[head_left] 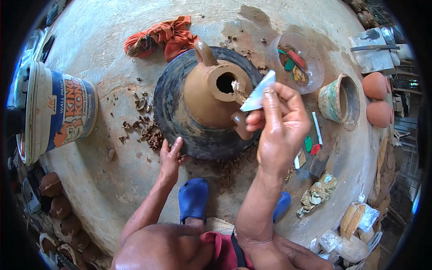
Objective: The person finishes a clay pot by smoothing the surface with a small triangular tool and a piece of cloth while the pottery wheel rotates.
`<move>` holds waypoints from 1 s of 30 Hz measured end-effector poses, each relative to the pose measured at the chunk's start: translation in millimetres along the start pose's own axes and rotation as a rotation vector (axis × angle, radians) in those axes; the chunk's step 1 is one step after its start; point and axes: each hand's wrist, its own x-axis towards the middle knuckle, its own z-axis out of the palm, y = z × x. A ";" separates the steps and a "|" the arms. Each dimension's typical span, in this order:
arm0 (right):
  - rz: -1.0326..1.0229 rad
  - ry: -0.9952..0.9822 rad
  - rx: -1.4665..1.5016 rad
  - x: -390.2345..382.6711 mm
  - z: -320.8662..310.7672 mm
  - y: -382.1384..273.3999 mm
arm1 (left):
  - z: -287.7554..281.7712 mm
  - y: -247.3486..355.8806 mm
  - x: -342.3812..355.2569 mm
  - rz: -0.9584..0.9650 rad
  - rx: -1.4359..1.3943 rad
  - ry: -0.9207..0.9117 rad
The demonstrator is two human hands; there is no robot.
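A person sits over a broad, round, clay-smeared work floor (pixel 108 180), feet in blue rubber clogs (pixel 193 198) at 6 o'clock. At centre lies a black circular turning wheel (pixel 180 130) carrying a brown unfired clay pot with a stubby spout and open round mouth (pixel 207 94). At 9 o'clock a white plastic paint bucket (pixel 58 110) lies on its side; at 12 o'clock sits a crumpled orange-red cloth (pixel 166 36). A green-stained clay cup (pixel 339 101) lies at 3 o'clock, a clear shallow plastic dish of coloured scraps (pixel 297 60) at 1 o'clock. The right hand (pixel 279 126) pinches a thin white flat scraper (pixel 257 92), its tip apparently touching the pot's mouth rim, though contact is hard to judge. The left hand (pixel 171 157) rests with fingers spread on the wheel's edge at 7 o'clock, holding nothing.
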 end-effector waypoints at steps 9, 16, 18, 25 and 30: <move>-0.230 -0.040 -0.434 31.2 -27.3 -10.6 | -8.3 28.4 26.8 0.027 0.026 0.021; -0.779 -0.392 -0.844 57.5 -6.8 -34.6 | -7.5 39.6 33.8 0.136 0.158 0.174; -0.863 -0.544 -0.916 61.9 -3.1 -40.6 | -4.1 38.4 30.8 0.177 0.123 0.175; -0.904 -0.705 -0.999 63.7 -4.3 -46.6 | -6.6 30.8 25.5 0.161 0.131 0.150; -0.809 -0.740 -1.010 60.5 -5.1 -52.6 | -2.1 19.2 13.8 0.125 0.050 0.120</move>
